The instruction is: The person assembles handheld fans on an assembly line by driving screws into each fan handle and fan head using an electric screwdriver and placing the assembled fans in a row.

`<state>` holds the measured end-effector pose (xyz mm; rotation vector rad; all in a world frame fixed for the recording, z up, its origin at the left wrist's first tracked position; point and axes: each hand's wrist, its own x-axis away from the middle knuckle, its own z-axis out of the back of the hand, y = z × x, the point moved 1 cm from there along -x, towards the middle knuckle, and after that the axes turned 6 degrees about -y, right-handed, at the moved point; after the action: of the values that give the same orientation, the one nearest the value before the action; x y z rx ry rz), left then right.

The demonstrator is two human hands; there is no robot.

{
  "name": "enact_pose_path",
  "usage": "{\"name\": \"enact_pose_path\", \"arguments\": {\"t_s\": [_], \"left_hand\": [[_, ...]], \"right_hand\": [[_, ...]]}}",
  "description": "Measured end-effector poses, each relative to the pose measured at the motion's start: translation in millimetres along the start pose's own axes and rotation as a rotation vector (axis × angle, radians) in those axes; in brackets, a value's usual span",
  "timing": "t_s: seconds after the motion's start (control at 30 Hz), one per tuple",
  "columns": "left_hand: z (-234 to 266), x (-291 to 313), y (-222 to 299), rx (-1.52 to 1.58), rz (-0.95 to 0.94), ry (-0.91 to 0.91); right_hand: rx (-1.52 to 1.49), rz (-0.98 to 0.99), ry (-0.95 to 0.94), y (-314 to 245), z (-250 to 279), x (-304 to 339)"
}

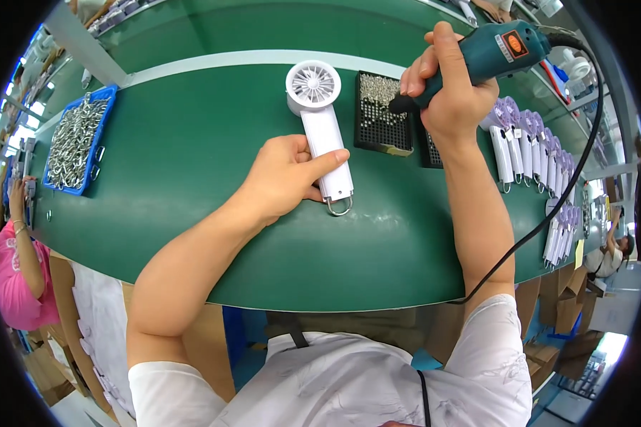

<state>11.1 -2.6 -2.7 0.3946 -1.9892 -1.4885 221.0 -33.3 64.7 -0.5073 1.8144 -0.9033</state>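
Note:
A white handheld fan [323, 135] lies on the green table with its round grille away from me. My left hand [285, 174] grips its handle, thumb across the top. A metal loop [340, 207] sticks out of the handle's near end. In my right hand [457, 92] is a dark green electric screwdriver [497, 51], raised above the table, its black tip pointing left and down. Under that tip stands a black screw tray [382, 114] full of small screws in rows. A second black tray [430, 149] is partly hidden behind my right wrist.
A blue bin [92, 153] of metal loops sits at the left. Several purple and white fans [523, 146] stand in rows at the right. The screwdriver's black cable [580, 171] curves down past my right forearm. A person in a pink shirt [23, 274] is at the far left.

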Motion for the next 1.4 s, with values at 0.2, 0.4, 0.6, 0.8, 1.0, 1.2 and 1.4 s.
{"name": "enact_pose_path", "arguments": {"t_s": [0.2,0.4,0.6,0.8,1.0,1.2,1.4], "left_hand": [[3,-1,-1,-0.045,0.033,-0.003],[4,-1,-3,-0.086,0.036,-0.028],[3,0,-3,-0.093,0.032,-0.028],[3,-1,-3,-0.102,0.030,-0.027],[3,-2,-6,-0.085,-0.012,0.012],[8,-3,4,-0.089,-0.026,0.061],[10,-4,1,-0.056,-0.026,0.042]], "right_hand": [[0.040,-0.059,0.072,5,-8,2],[0.083,-0.075,0.106,8,-8,4],[0.091,-0.086,0.106,13,-7,5],[0.138,-0.095,0.044,15,-6,5],[0.227,-0.035,-0.069,17,-11,6],[0.129,-0.025,-0.003,15,-8,9],[0.126,0.036,0.015,9,-4,9]]}}
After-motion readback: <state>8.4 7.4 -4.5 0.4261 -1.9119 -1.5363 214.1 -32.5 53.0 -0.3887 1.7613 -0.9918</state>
